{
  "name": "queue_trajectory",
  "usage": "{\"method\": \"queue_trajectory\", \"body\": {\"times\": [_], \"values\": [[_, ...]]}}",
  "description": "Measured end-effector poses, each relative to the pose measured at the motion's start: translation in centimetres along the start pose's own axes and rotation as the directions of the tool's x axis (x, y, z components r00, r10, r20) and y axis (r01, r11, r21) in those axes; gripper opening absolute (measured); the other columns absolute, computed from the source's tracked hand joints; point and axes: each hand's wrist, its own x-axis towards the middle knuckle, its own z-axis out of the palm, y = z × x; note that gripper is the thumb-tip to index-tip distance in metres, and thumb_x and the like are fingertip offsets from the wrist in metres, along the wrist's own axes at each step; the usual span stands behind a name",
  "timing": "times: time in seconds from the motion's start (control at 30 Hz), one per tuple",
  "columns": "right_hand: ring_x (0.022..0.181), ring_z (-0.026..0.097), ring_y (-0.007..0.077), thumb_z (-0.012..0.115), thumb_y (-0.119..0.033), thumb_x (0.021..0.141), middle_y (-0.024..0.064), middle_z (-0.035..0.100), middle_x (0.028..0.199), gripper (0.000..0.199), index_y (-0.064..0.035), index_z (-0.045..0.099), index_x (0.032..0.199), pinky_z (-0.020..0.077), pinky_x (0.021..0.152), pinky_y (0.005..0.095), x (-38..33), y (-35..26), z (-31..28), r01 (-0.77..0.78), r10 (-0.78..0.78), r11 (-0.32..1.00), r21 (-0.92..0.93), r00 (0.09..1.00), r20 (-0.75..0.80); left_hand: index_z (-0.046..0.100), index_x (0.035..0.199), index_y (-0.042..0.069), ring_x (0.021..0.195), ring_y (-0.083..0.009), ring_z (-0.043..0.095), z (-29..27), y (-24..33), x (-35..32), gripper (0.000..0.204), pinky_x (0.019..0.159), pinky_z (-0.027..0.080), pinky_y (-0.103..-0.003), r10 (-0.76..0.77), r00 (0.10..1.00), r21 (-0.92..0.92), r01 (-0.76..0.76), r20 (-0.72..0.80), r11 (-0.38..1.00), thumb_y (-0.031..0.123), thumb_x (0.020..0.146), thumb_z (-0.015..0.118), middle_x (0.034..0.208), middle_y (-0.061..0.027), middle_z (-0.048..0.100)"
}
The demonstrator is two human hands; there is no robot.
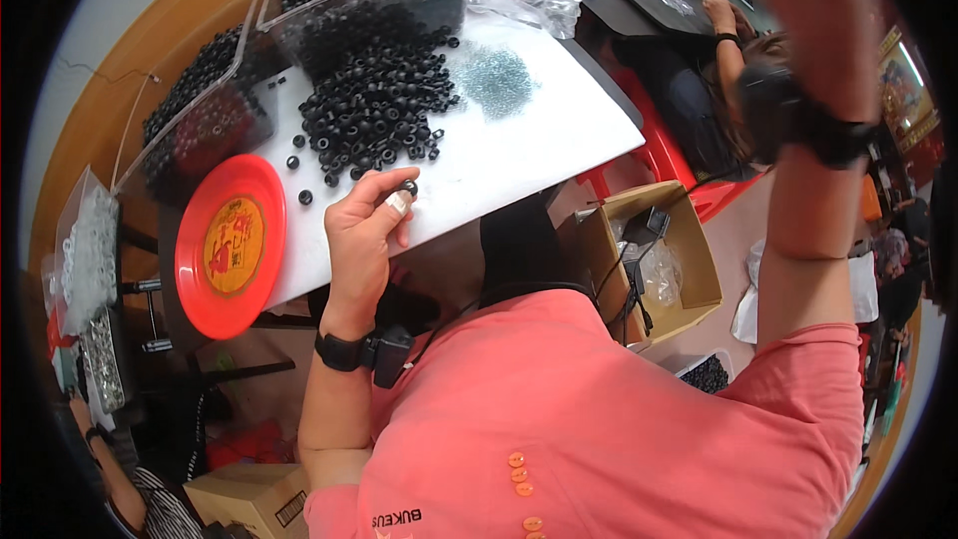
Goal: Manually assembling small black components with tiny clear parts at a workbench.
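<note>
Left of the board (519,155), a red plate (232,245) lay with its inner edge over the board's left rim, and beyond it clear bins (200,125) held black rings. My left hand (364,230) hovered over the board's near edge, just right of the plate, thumb and bandaged forefinger pinched on one black ring (409,187). The ring sat at my fingertips, its hole roughly facing the camera; being round, it had no long axis to speak of. The ring heap (384,105) lay on the board just beyond and slightly left of my fingertips, near them, with a few stray rings between the heap and the plate. This hand was much the nearer to heap, plate and strays alike. Right of the heap, still on the board, was a small grey patch of tiny metal parts (496,82), too fine to make out, and a crumpled clear bag (529,0) at the far edge. Nothing stood between my left fingertips and the plate or the heap.

Right of the board, below its edge, an open cardboard box (654,260) held cables and a bag. My right hand was raised high, off the board, well apart from everything on it; only its forearm and a black wrist unit (788,115) showed, so I cannot tell its grip. Another person's arm (726,40) worked at a dark table beyond.
</note>
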Motion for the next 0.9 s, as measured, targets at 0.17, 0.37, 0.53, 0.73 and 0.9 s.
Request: {"method": "queue_trajectory", "body": {"times": [0.17,0.37,0.53,0.73,0.9], "values": [[0.075,0.069,0.0264,0.069,-0.010,0.085,0.0092,0.072,0.084,0.008,-0.0047,0.072,0.089,0.0530,0.069,0.0342,-10.6,-1.5,15.3,-0.631,0.464,0.757,0.168,0.701,0.541,0.067,0.119,-0.005,0.077,-0.0077,0.058,-0.3,-0.4,0.0,0.026,0.059,0.046,-0.021,-0.020,1.000,-0.083,0.019,-0.006,0.996,-0.001,0.095,0.059,0.096,-0.0053,0.065],[0.079,0.070,0.0298,0.071,-0.013,0.082,0.0084,0.073,0.088,0.009,-0.0115,0.076,0.089,0.0542,0.070,0.0413,-14.5,-3.6,21.0,-0.525,0.467,0.851,0.000,0.758,0.455,0.068,0.118,-0.005,0.077,-0.0079,0.057,-0.6,-0.6,0.2,0.025,0.060,0.046,-0.021,0.001,0.999,-0.105,0.003,0.034,0.994,-0.002,0.095,0.058,0.097,-0.0056,0.065],[0.080,0.070,0.0289,0.072,-0.015,0.081,0.0065,0.072,0.087,0.009,-0.0130,0.077,0.089,0.0542,0.070,0.0419,-14.5,-2.8,21.8,-0.414,0.368,0.910,-0.026,0.777,0.511,0.068,0.118,-0.004,0.077,-0.0079,0.057,-0.3,-0.7,0.4,0.025,0.060,0.046,-0.021,0.033,0.999,-0.099,-0.031,0.022,0.995,-0.002,0.095,0.058,0.096,-0.0051,0.064],[0.080,0.071,0.0299,0.067,-0.016,0.078,0.0062,0.071,0.089,0.009,-0.0135,0.074,0.082,0.0548,0.067,0.0448,-14.8,-2.7,22.3,-0.324,0.336,0.938,-0.123,0.764,0.551,0.071,0.110,-0.002,0.065,-0.0072,0.053,0.3,-0.4,0.5,0.022,0.058,0.045,-0.023,0.018,1.000,-0.030,-0.018,0.004,0.999,-0.002,0.092,0.059,0.086,-0.0024,0.062],[0.074,0.069,0.0336,0.067,-0.010,0.072,0.0104,0.064,0.085,0.007,-0.0097,0.069,0.078,0.0539,0.063,0.0469,-14.5,-4.1,23.5,-0.271,0.253,0.962,-0.041,0.818,0.517,0.070,0.110,-0.003,0.065,-0.0076,0.053,-0.5,-0.8,-0.1,0.023,0.056,0.044,-0.023,0.026,0.999,-0.014,-0.026,-0.030,1.000,-0.004,0.090,0.059,0.085,-0.0024,0.062]]}}
